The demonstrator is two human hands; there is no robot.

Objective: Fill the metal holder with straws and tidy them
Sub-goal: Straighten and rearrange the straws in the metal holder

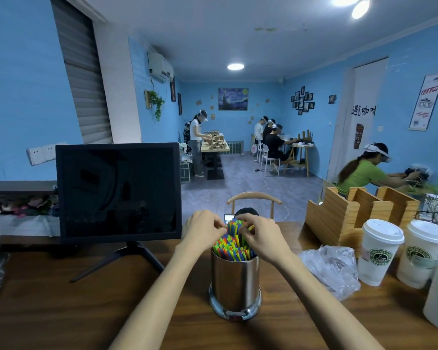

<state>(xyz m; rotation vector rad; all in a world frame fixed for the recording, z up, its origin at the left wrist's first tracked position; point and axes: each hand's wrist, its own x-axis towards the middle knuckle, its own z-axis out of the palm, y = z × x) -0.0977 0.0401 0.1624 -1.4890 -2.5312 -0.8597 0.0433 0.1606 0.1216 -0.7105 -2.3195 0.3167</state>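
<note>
The metal holder [234, 281] stands upright on the wooden tabletop [61, 311], near the middle, between the dark monitor [118, 190] on the left and the crumpled plastic bag [331, 270] on the right. It is already packed with coloured straws [232, 248], and some of them stick up higher at the far side.

Both hands are above the holder. The left hand [201, 229] has its fingers curled and pinches the tops of the tall straws; the right hand [262, 238] does the same from the other side.

I think the straws are very light, thin and easy to bend, so it is better to hold them in a bunch near the tops and press softly. The holder looks smooth and probably heavy enough to stay in place.

The fingertips are hidden behind the straws, so I cannot tell how many straws each hand holds. The inside of the holder is not visible. The paper cups [379, 251] at the right are partly cut off.
</note>
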